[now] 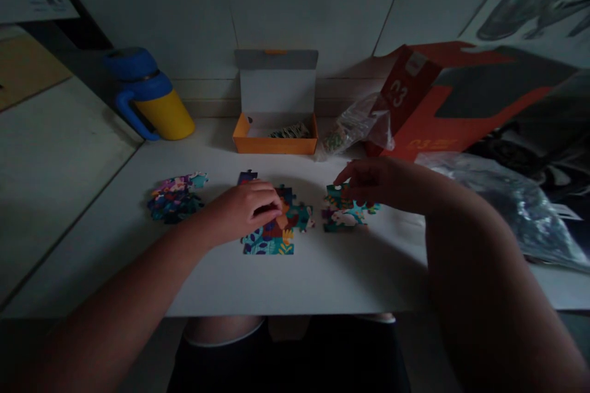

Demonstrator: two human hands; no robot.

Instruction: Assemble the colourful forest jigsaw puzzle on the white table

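At the far left of the worktop (221, 288), toward the back wall (295, 0), stood a yellow bottle (168, 109) with a blue lid (131, 64) and a blue handle (131, 113), tilted in the view. In front of it lay a loose heap of jigsaw pieces (173, 199), overlapping one another, in purple, pink, dark blue and teal.

To the right of that heap, the person's left hand (253, 209) came over the partly joined puzzle (270, 244), covering some of it. Its fingers were curled, with the thumb close to the forefinger. The joined part lay flat near the middle of the worktop, showing leaf shapes, teal areas and an orange-brown patch.

Behind it, an open orange box (276, 145) had its lid raised and striped contents (292, 131) inside. Just right of the box rested a clear bag (354, 126) with small bits in it.

Nearer the front, another group of pieces (343, 219), teal with a white shape, lay right of the joined part. The right hand (357, 187) hung over its far edge, fingers bent downward and forefinger set apart; in the dim light it was impossible to tell whether either hand pinched a piece.

Farther right leaned a large red-orange box (452, 116) marked "03", with a crumpled plastic bag (511, 209) in front.
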